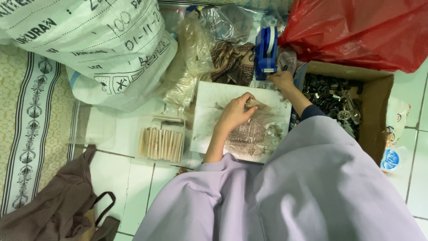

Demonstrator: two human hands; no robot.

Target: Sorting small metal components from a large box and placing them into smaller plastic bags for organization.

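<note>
L hand (235, 111) pinches a small thin pale strip (252, 102) over the stained white square board (209, 100), prob light & flimsy so grip edges, while R hand (281, 80) at 1 o'clock clasps the blue plastic tape dispenser (266, 51).

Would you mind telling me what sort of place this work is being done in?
Probably a home floor used for small packing work: white floor tiles, a cardboard box of small dark metal parts, a blue tape dispenser by the right hand, and a big woven sack.
</note>
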